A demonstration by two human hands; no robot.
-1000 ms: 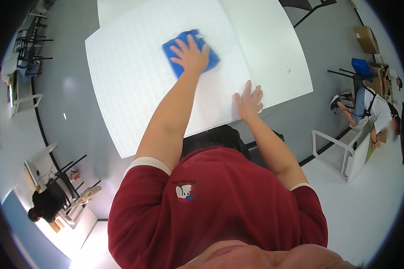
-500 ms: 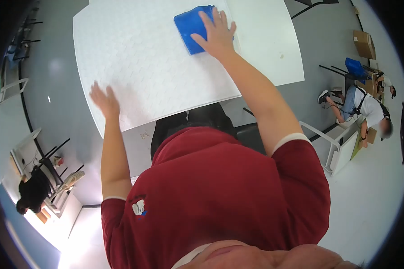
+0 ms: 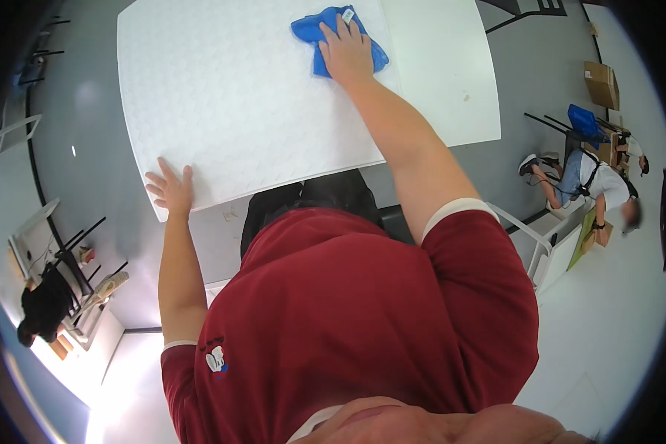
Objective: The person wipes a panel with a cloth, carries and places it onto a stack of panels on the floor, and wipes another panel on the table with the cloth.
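Note:
My right hand [image 3: 349, 58] lies palm down on a blue cloth [image 3: 307, 31], its fingers spread. The cloth is creased and spread out of shape under the hand, and a small white tag shows near the fingertips. Both are on the far part of the white table [image 3: 237, 96]. At the table's near left corner, my left hand [image 3: 172, 191] rests with its fingers apart and nothing in it.
A smoother white surface [image 3: 444, 81] adjoins on the right. A person in a white top [image 3: 607, 181] is at the far right, near cardboard boxes [image 3: 601, 85]. Another person, in black [image 3: 48, 300], is at the lower left. White frames stand on both sides.
A second ago my left hand was on the cloth and my right hand on the near edge. Now the right hand is on the cloth, farther away, and the left is at the near left corner.

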